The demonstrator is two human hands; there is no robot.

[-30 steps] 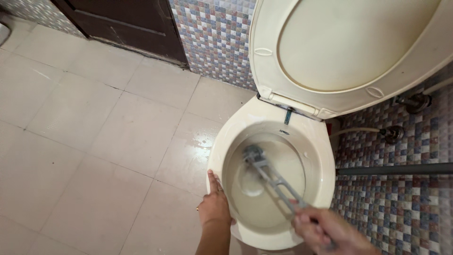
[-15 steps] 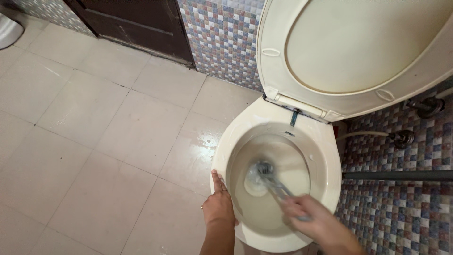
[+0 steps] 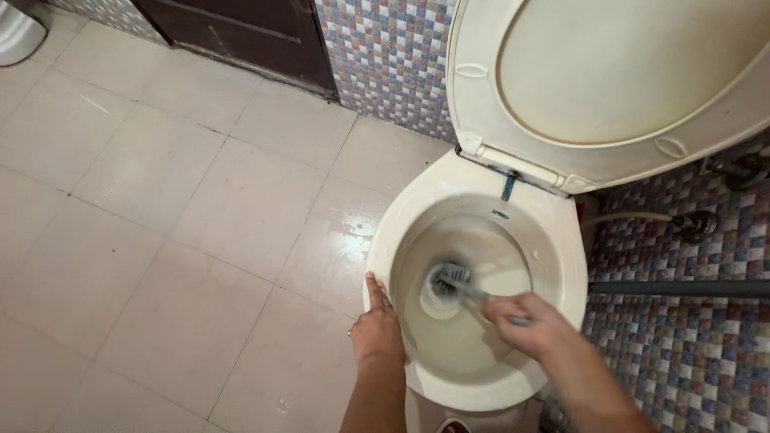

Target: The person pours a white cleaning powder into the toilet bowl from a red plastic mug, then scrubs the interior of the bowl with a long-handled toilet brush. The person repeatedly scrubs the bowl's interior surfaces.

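A cream toilet bowl (image 3: 561, 240) stands at the right with its seat and lid (image 3: 609, 72) raised against the wall. My right hand (image 3: 525, 325) is closed around the grey handle of a toilet brush (image 3: 451, 281), whose bristle head sits low in the bowl near the water. My left hand (image 3: 377, 329) rests flat on the bowl's left rim, with a ring on one finger.
Pale floor tiles (image 3: 160, 200) spread to the left, wet near the bowl. A dark door (image 3: 241, 32) and mosaic wall tiles (image 3: 385, 56) lie behind. Pipes and a valve (image 3: 698, 224) run along the right wall. A metal bin (image 3: 16, 36) sits top left.
The brush head has moved from the bowl's upper wall down toward the water, and my right hand has pushed forward over the bowl. My left hand stays on the rim.
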